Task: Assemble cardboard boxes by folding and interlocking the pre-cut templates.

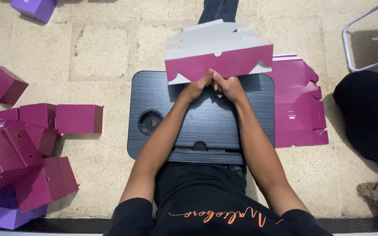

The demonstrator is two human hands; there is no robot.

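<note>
Head cam: both hands meet at 12 o'clock of the black lap tray, left hand and right hand pinching the bottom edge of a part-folded magenta carton, its grey inside flaps up and not yet closed, so this one looks approx. halfway, w/ sides and lid left to do. At 9 o'clock a heap of finished magenta boxes w/ two purple ones sits on the floor, so plenty looks done; at 3 o'clock, just beside the tray, a stack of flat magenta blanks waits, amt. left can't tell.
</note>
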